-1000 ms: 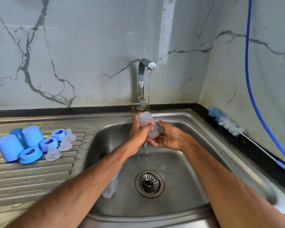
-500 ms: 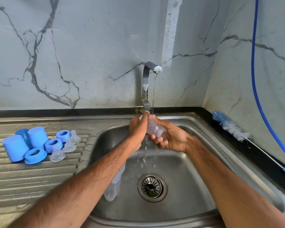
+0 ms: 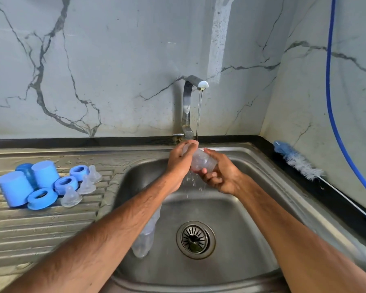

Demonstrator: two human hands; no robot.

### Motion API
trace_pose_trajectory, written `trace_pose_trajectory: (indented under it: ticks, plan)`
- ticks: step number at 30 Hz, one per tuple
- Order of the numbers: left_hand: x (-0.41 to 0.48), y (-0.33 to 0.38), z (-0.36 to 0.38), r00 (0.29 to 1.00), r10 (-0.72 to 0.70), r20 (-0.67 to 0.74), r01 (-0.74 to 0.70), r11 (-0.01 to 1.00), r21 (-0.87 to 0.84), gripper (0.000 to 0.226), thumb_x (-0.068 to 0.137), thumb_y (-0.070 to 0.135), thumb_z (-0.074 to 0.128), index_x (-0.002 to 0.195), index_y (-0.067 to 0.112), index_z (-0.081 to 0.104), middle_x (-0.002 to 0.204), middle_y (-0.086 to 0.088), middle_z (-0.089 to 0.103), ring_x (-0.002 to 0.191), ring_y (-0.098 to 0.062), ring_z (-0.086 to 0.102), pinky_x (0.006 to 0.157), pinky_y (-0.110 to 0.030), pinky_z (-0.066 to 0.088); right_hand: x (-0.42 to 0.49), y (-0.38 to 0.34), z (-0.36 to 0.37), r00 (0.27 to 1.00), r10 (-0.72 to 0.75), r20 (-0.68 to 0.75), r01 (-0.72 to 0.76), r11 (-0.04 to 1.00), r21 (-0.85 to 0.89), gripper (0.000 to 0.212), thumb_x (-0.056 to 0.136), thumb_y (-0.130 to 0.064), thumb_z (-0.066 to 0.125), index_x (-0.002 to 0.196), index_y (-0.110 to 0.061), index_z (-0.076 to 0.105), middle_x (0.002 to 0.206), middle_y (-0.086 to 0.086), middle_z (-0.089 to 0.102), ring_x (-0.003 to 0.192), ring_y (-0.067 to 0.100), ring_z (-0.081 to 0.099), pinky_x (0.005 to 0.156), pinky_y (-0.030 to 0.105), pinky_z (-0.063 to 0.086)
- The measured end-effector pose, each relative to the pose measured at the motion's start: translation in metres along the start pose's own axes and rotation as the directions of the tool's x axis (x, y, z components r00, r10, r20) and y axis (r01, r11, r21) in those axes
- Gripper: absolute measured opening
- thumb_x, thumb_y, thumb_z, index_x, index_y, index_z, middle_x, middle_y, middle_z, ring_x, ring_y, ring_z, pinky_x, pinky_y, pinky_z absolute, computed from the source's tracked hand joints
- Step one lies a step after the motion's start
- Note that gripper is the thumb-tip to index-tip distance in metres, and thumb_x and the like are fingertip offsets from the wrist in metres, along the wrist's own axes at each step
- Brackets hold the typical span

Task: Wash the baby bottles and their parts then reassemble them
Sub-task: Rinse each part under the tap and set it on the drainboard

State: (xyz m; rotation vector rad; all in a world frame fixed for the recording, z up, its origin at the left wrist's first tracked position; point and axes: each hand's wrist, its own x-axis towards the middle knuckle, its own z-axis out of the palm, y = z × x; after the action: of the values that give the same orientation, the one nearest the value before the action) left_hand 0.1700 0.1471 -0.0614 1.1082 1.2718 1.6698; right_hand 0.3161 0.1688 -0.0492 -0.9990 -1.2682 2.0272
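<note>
Under the tap [image 3: 193,85], the left hand [image 3: 179,163] wraps one end of the clear bottle [image 3: 203,160] and the right hand [image 3: 220,174] cups the other. Wet plastic may slip and drop into the sink [image 3: 251,208].

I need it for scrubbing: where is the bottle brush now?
Head view: the bottle brush lies on the black counter right of the sink, beside the right wall.
</note>
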Motion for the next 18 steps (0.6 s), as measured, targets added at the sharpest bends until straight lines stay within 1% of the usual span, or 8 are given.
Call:
trace_pose_trajectory:
  ticks: [2, 4, 7, 9, 10, 12, 16, 18]
  plan:
    - [-0.004, -0.001, -0.001, 0.999, 0.043, 0.004, -0.043, 0.999, 0.027, 0.021, 0.101, 0.034, 0.063, 0.117, 0.021, 0.070, 0.112, 0.005, 0.072, 0.099, -0.012, 0.069, 0.071, -0.019, 0.057, 0.001, 0.001, -0.004, 0.998, 0.056, 0.014, -0.057, 0.994, 0.088, 0.061, 0.102, -0.056, 0.053, 0.098, 0.003, 0.071, 0.065, 0.002, 0.052, 0.038, 0.003, 0.038, 0.029, 0.014, 0.031]
    - [-0.008, -0.001, -0.001, 0.995, 0.095, -0.022, -0.091, 0.988, 0.121, 0.017, 0.104, 0.032, 0.059, 0.116, 0.022, 0.067, 0.105, 0.010, 0.068, 0.090, -0.006, 0.066, 0.061, -0.010, 0.052, 0.004, 0.002, -0.004, 1.000, -0.019, -0.014, 0.019, 0.999, 0.029, 0.056, 0.100, -0.052, 0.059, 0.109, 0.002, 0.069, 0.075, 0.010, 0.063, 0.046, 0.007, 0.050, 0.037, 0.016, 0.043]
    - [-0.004, -0.005, 0.001, 0.986, 0.163, -0.040, -0.146, 0.953, 0.266, 0.015, 0.106, 0.027, 0.054, 0.117, 0.022, 0.063, 0.105, 0.012, 0.065, 0.094, -0.009, 0.065, 0.073, -0.018, 0.054, 0.006, 0.006, -0.005, 0.978, -0.201, -0.063, 0.188, 0.969, -0.160, 0.048, 0.091, -0.038, 0.075, 0.117, 0.002, 0.070, 0.102, 0.022, 0.072, 0.075, 0.020, 0.067, 0.065, 0.028, 0.058]
    - [-0.001, -0.005, 0.006, 0.982, 0.181, -0.054, -0.157, 0.941, 0.299, 0.019, 0.105, 0.026, 0.055, 0.117, 0.016, 0.065, 0.115, 0.007, 0.069, 0.103, -0.012, 0.064, 0.084, -0.024, 0.052, 0.004, 0.008, -0.008, 0.963, -0.260, -0.067, 0.240, 0.946, -0.219, 0.048, 0.079, -0.028, 0.082, 0.115, 0.002, 0.071, 0.114, 0.026, 0.073, 0.093, 0.031, 0.068, 0.089, 0.043, 0.057]
    - [0.000, -0.005, 0.009, 0.979, 0.198, -0.057, -0.171, 0.935, 0.310, 0.021, 0.106, 0.026, 0.054, 0.119, 0.014, 0.065, 0.117, 0.004, 0.069, 0.103, -0.011, 0.064, 0.082, -0.019, 0.050, 0.003, 0.008, -0.008, 0.958, -0.279, -0.070, 0.257, 0.938, -0.232, 0.047, 0.079, -0.025, 0.082, 0.115, 0.003, 0.071, 0.116, 0.026, 0.073, 0.098, 0.034, 0.066, 0.093, 0.047, 0.055]
    - [-0.002, -0.004, 0.014, 0.969, 0.246, -0.029, -0.220, 0.907, 0.358, 0.023, 0.107, 0.025, 0.052, 0.120, 0.011, 0.064, 0.118, 0.000, 0.068, 0.099, -0.010, 0.063, 0.070, -0.004, 0.043, 0.001, 0.004, -0.010, 0.951, -0.293, -0.093, 0.268, 0.939, -0.217, 0.036, 0.090, -0.023, 0.075, 0.114, 0.003, 0.071, 0.106, 0.021, 0.074, 0.092, 0.033, 0.066, 0.080, 0.040, 0.056]
    - [-0.004, -0.004, 0.018, 0.950, 0.276, 0.147, -0.309, 0.896, 0.319, 0.019, 0.107, 0.024, 0.053, 0.120, 0.013, 0.061, 0.118, -0.004, 0.066, 0.087, -0.016, 0.069, 0.061, -0.018, 0.053, -0.001, -0.001, -0.016, 0.988, -0.133, -0.081, 0.134, 0.991, 0.006, 0.041, 0.110, -0.036, 0.044, 0.113, 0.000, 0.065, 0.080, 0.016, 0.065, 0.052, 0.012, 0.051, 0.038, 0.019, 0.040]
    - [-0.006, -0.001, 0.018, 0.942, 0.281, 0.182, -0.325, 0.898, 0.297, 0.029, 0.105, 0.029, 0.058, 0.130, 0.013, 0.059, 0.120, -0.002, 0.066, 0.088, -0.012, 0.069, 0.065, -0.016, 0.053, 0.000, -0.002, -0.020, 0.997, -0.037, -0.061, 0.046, 0.987, 0.157, 0.048, 0.110, -0.044, 0.038, 0.105, -0.003, 0.063, 0.069, 0.013, 0.058, 0.038, 0.006, 0.041, 0.027, 0.014, 0.028]
